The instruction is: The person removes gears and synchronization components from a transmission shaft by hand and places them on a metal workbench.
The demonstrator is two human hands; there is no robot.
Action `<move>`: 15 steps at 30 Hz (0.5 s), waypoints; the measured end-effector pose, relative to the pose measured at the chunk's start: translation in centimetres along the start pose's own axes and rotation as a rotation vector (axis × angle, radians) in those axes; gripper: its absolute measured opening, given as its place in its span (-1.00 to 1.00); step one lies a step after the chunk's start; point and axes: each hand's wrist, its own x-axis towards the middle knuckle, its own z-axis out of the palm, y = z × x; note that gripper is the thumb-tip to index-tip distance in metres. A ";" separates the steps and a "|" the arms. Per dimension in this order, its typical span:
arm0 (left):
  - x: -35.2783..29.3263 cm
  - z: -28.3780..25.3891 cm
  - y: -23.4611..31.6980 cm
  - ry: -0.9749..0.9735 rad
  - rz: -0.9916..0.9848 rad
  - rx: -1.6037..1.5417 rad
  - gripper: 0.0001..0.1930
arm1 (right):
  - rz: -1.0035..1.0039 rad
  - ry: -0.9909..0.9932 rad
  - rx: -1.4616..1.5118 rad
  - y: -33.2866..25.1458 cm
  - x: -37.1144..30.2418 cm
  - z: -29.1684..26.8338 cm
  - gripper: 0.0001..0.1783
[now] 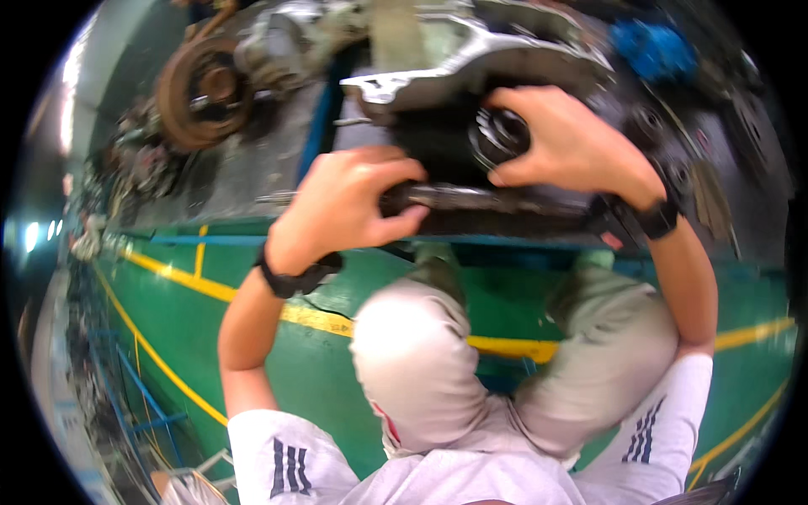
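A long metal shaft lies level along the near edge of the workbench. My left hand is closed around its left part, where a dark section shows between thumb and fingers. Just above the shaft, my right hand grips a dark, round metal ring between thumb and fingers. The ring's open face is turned to the left, and it appears apart from the shaft. Behind both hands stands a large cast metal housing with a bright machined rim.
A rusty wheel-like drum and a grey cast assembly sit at the left of the bench. To the far right are a blue part and several dark round pieces. A flat strip lies at right. Below is green floor with yellow lines.
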 end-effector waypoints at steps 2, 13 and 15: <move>0.0 0.5 -0.2 0.046 0.056 0.042 -0.66 | 0.055 -0.038 0.071 -0.6 0.3 0.4 -0.21; -1.0 0.8 -1.1 0.110 0.061 0.080 -0.66 | 0.307 -0.082 -0.281 -0.5 -0.8 -0.2 -0.10; -1.0 1.0 -1.3 0.097 0.038 0.043 -0.65 | 0.306 -0.077 -0.213 -0.4 -0.9 -0.2 -0.12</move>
